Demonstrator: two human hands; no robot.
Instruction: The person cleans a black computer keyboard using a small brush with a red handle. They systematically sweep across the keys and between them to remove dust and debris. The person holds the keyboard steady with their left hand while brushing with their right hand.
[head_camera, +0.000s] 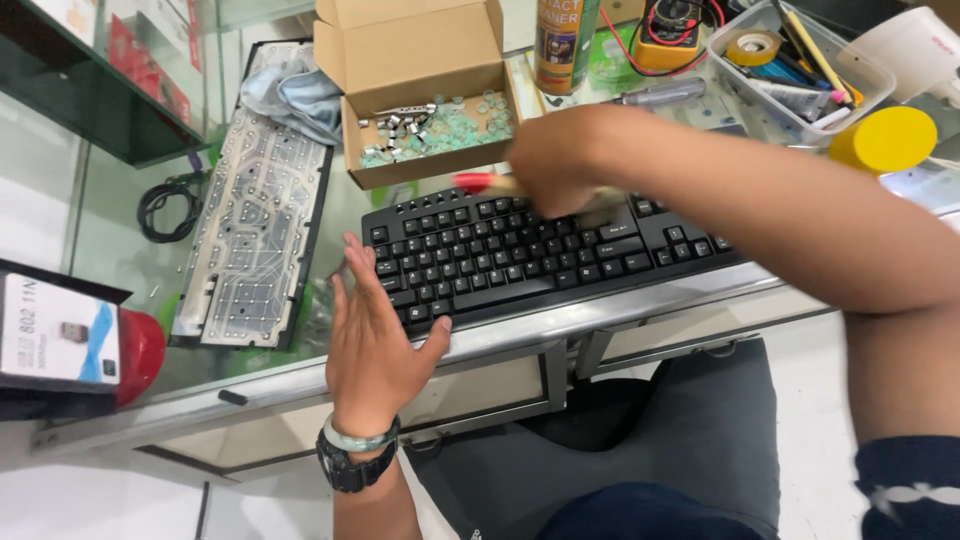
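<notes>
A black computer keyboard (520, 250) lies on the glass counter in front of me. My left hand (372, 340) rests flat with fingers spread on the keyboard's left end, thumb at its front edge; a dark watch and a pale bangle are on that wrist. My right hand (555, 170) is closed around a brush with a red handle (475, 182). The brush's pale bristles (605, 207) are blurred and touch the keys near the upper middle of the keyboard.
A dismantled keyboard back with its clear membrane sheet (255, 210) lies to the left, a grey cloth (290, 90) at its top. Behind stand an open cardboard box of small parts (430, 125), a spray can (562, 40), a multimeter (670, 25), a clear tray with tape and tools (790, 60), and a yellow lid (885, 138).
</notes>
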